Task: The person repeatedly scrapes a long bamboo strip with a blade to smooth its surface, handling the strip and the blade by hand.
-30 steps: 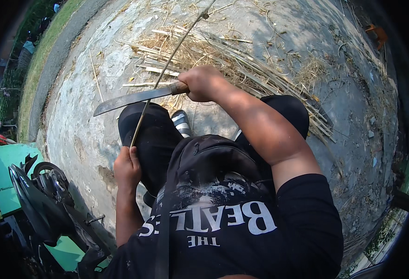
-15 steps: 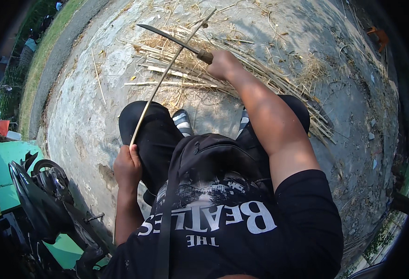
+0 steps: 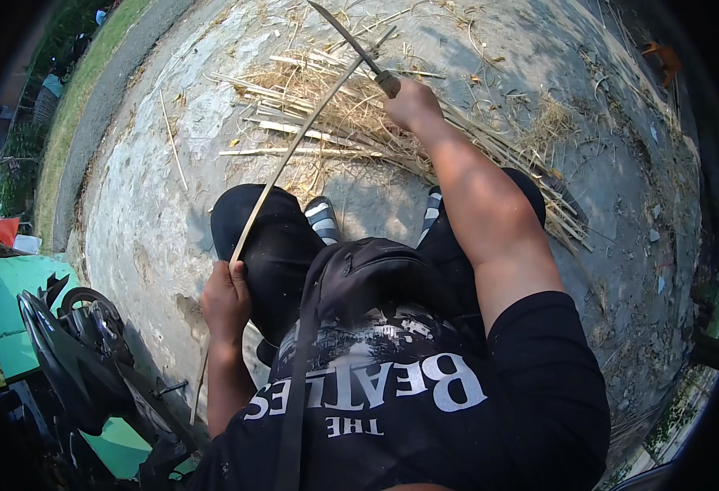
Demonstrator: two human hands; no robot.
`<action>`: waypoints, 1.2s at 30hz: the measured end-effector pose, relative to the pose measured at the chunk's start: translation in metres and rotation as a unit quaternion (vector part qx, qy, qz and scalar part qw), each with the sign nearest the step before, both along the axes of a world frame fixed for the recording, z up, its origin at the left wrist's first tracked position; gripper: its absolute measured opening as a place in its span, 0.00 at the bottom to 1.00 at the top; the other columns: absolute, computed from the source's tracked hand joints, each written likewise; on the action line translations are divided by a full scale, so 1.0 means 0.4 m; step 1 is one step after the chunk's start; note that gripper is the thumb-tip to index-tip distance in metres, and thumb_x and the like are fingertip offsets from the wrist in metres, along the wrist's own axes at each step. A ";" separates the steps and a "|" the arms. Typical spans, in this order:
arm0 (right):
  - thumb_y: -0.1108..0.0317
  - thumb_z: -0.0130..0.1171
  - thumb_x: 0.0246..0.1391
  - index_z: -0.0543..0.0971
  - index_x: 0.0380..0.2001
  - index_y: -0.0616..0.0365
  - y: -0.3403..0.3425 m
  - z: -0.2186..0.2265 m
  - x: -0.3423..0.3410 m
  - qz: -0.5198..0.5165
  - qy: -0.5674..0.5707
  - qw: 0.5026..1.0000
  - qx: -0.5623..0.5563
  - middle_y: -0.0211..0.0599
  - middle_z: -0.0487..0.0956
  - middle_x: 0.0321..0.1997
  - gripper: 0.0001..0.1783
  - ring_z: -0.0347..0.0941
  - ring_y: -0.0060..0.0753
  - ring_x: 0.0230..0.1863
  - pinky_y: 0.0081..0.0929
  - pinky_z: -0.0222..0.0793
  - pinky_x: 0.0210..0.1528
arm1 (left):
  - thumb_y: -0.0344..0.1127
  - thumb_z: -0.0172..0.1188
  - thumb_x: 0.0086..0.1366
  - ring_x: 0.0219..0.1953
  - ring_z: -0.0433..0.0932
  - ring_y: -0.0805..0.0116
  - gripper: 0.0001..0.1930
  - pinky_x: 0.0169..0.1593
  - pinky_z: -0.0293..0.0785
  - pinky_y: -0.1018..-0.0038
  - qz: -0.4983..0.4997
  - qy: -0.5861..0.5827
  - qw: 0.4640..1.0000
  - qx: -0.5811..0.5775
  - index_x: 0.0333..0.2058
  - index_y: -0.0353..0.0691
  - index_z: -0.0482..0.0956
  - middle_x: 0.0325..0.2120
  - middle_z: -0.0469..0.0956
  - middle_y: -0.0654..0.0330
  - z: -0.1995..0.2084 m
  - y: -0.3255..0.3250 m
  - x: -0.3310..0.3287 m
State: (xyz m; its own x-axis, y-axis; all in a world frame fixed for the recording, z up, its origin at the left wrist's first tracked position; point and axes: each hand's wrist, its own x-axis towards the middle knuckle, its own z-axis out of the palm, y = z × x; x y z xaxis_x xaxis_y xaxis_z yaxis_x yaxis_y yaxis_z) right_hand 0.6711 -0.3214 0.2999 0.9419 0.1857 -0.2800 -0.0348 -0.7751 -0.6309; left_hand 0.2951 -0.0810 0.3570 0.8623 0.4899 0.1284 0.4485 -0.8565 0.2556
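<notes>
My right hand is closed around the wooden handle of a long, slightly curved machete, held out above the ground. Its blade points away and to the left, crossing a thin bamboo strip near a knot close to the strip's far end. Lower left, my left hand grips this strip beside my knee, thumb along it. The strip rises across my left thigh toward the blade, and its other end runs back past my left forearm. Whether blade and strip touch is hard to tell.
Beyond my feet lies a pile of split bamboo strips with curly shavings around it. One loose strip rests on the concrete ground to the left. A dark motorcycle stands at lower left. An orange object is at far right.
My right hand has moved right and slightly away, and the machete blade has swung to point farther forward, crossing nearer the strip's far end. My left hand stays about where it was.
</notes>
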 end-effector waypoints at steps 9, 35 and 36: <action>0.62 0.62 0.50 0.82 0.45 0.48 0.057 0.075 -0.122 0.200 -0.106 0.974 -0.027 0.47 0.85 0.45 0.17 0.81 0.54 0.51 0.47 0.76 0.54 | 0.48 0.50 0.78 0.28 0.77 0.32 0.19 0.30 0.68 0.45 0.001 0.029 0.999 -0.022 0.32 0.38 0.71 0.23 0.77 0.40 0.001 0.000 -0.012; 0.65 0.61 0.47 0.83 0.40 0.54 0.051 0.024 -0.085 0.273 -0.097 0.956 0.040 0.49 0.85 0.39 0.15 0.82 0.55 0.44 0.48 0.76 0.47 | 0.47 0.45 0.81 0.23 0.72 0.53 0.24 0.30 0.66 0.61 -0.010 0.034 0.986 -0.160 0.31 0.32 0.72 0.20 0.72 0.48 0.014 0.065 0.001; 0.64 0.62 0.48 0.83 0.41 0.54 0.053 0.026 -0.081 0.216 -0.107 0.970 0.027 0.49 0.85 0.40 0.16 0.82 0.55 0.44 0.48 0.77 0.49 | 0.47 0.45 0.81 0.23 0.72 0.53 0.24 0.30 0.66 0.61 -0.008 0.033 0.987 -0.159 0.31 0.32 0.72 0.20 0.72 0.48 0.008 0.080 -0.006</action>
State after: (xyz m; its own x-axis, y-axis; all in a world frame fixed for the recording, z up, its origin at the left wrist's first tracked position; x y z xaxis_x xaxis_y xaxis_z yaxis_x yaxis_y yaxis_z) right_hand 0.6386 -0.3003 0.3101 0.8085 0.5849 -0.0654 0.4218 -0.6533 -0.6287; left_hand 0.2929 -0.0492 0.3602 0.8716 0.4825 -0.0862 0.4601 -0.7449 0.4832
